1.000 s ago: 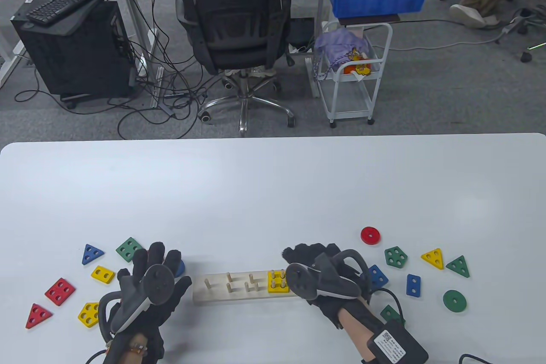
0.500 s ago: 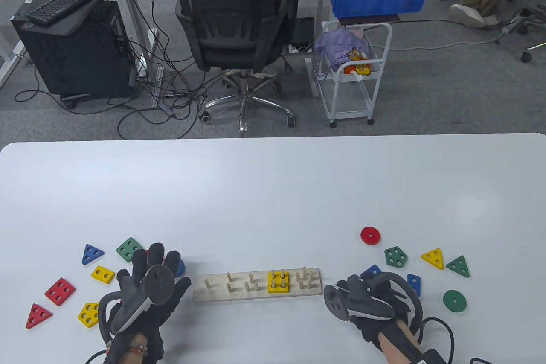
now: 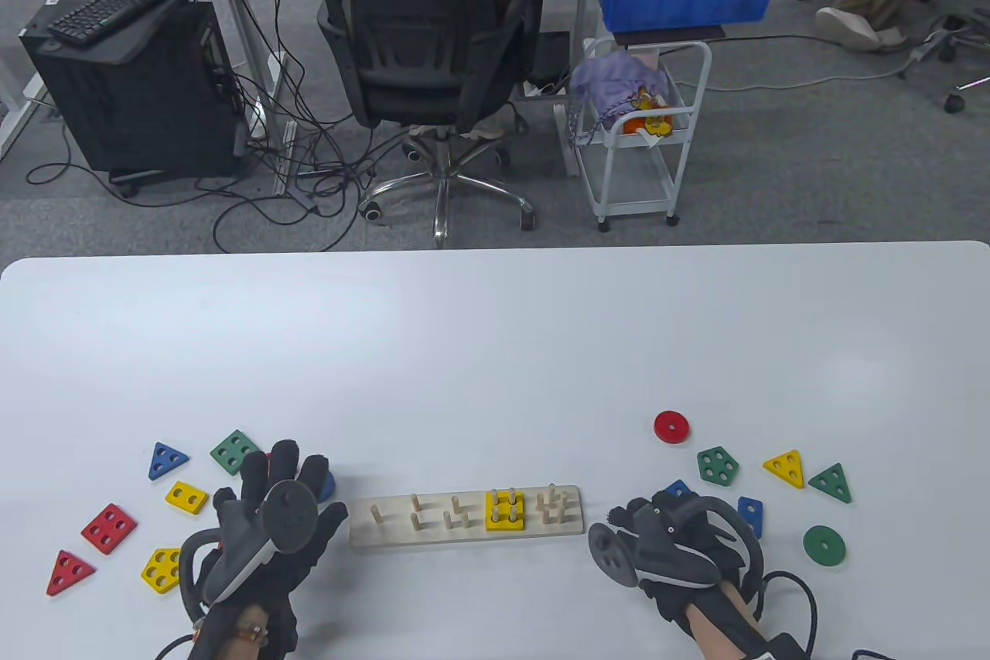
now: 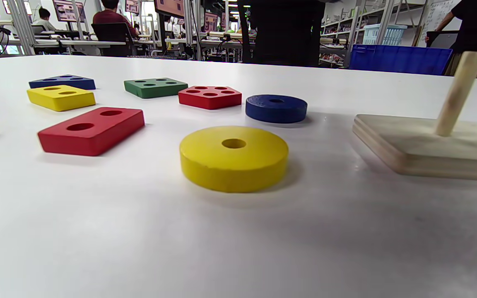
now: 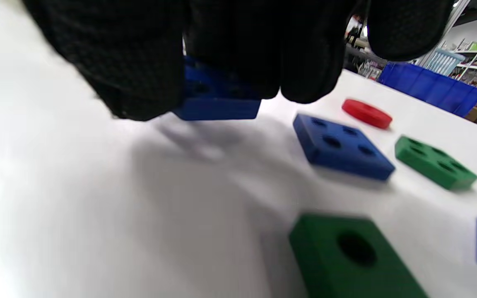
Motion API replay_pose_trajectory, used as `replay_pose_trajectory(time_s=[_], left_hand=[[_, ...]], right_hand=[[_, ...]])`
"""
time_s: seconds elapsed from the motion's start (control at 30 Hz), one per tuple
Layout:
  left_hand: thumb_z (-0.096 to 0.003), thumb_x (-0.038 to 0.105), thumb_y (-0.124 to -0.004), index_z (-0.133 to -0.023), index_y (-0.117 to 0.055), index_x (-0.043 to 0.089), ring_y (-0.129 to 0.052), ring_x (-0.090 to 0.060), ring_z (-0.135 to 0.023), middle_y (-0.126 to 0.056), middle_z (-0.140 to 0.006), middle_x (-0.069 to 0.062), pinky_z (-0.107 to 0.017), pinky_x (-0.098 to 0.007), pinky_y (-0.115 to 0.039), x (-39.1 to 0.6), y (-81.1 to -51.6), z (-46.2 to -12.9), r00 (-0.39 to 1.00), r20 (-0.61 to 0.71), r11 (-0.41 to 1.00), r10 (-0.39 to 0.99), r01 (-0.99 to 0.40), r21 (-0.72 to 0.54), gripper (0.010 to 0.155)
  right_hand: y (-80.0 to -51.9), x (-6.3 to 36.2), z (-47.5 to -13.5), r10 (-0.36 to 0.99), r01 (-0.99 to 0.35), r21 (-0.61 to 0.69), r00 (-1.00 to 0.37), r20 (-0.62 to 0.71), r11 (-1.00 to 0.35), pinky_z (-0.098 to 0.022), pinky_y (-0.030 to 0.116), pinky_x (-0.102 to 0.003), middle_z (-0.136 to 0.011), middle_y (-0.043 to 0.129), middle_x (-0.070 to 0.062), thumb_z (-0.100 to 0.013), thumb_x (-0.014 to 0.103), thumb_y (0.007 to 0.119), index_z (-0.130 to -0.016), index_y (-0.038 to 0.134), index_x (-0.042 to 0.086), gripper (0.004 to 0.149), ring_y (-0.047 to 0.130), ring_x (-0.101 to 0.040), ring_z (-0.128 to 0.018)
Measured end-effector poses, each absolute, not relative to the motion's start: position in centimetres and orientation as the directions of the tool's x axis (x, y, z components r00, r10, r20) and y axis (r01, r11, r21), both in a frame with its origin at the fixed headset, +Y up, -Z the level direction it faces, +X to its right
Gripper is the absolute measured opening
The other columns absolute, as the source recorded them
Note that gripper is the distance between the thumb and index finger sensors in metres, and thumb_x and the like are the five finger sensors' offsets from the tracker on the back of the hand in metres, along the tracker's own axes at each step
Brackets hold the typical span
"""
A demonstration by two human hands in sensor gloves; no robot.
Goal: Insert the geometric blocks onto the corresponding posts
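**Inspector:** Visibility first. What is obscured?

**Assistant:** In the table view the right hand [image 3: 673, 548] sits just off the right end of the peg board [image 3: 464, 532], its tracker covering the fingers. The right wrist view shows gloved fingers [image 5: 238, 49] closed around a blue block [image 5: 218, 99], lifted off the table [image 3: 495, 350]; its shape is mostly hidden and blurred.

**Inspector:** And the left?

**Assistant:** The left hand [image 3: 271, 528] lies beside the board's left end, fingers spread and extended. Whether it touches anything beneath, I cannot tell. A blue disc [image 3: 326, 486] is half hidden behind its fingertips. The left wrist view shows no fingers, only a yellow disc [image 4: 233, 157] and a red two-hole block [image 4: 91, 130] lying flat.

**Inspector:** Board status?

**Assistant:** A yellow square block [image 3: 506, 511] is seated on four pegs; the other pegs stand bare. A green block [image 5: 354, 256] is cut off at the right wrist view's bottom edge.
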State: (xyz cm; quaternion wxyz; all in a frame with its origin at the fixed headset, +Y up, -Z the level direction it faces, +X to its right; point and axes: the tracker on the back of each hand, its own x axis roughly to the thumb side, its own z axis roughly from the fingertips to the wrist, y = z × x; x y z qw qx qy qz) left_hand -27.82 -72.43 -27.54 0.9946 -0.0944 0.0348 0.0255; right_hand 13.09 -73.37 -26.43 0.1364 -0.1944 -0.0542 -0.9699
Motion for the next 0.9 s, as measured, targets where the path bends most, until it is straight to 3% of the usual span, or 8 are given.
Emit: replay_pose_trajectory(time_s=[0.27,0.5,0.9], left_hand=[[-0.0473,0.071,-0.049,-0.114,-0.035,0.045,-0.019,-0.032,-0.12,-0.016,-0.128,0.008,-0.082,-0.066,-0.029,-27.8,-72.5,-27.6,0.997,-0.071,0.981,0.043,-0.055,-0.184,0.073],[-0.0472,0.071,-0.049,-0.114,-0.036,0.045,-0.02,-0.032,-0.12,-0.015,-0.128,0.009,-0.082,-0.066,-0.029,-28.0,-72.7,-27.7,0.996,-0.081,0.979,0.04,-0.055,-0.195,0.073],[-0.0472,0.071,-0.049,-0.114,-0.036,0.045,-0.02,-0.032,-0.12,-0.016,-0.128,0.008,-0.082,-0.066,-0.03,-27.9,-73.1,-27.8,0.996,-0.084,0.976,0.017,-0.035,-0.216,0.073]], right_hand=[[-70.3,9.6,-27.5,-0.125,0.123,-0.036,-0.872,0.472,-0.992,-0.057,0.069,-0.065,-0.097,0.079,-0.011,-0.037,0.044,0.091,-0.095,0.07,0.021,0.066,0.084,-0.036,-0.078],[-70.3,6.4,-29.1,-0.156,0.154,-0.046,-0.844,0.513,-0.987,-0.057,0.07,-0.064,-0.096,0.08,-0.01,-0.037,0.046,0.091,-0.094,0.07,0.021,0.066,0.085,-0.036,-0.077],[-71.6,5.9,-29.7,-0.188,0.195,-0.04,-0.844,0.502,-0.98,-0.057,0.069,-0.064,-0.097,0.079,-0.011,-0.037,0.044,0.091,-0.094,0.071,0.022,0.065,0.084,-0.037,-0.079]])
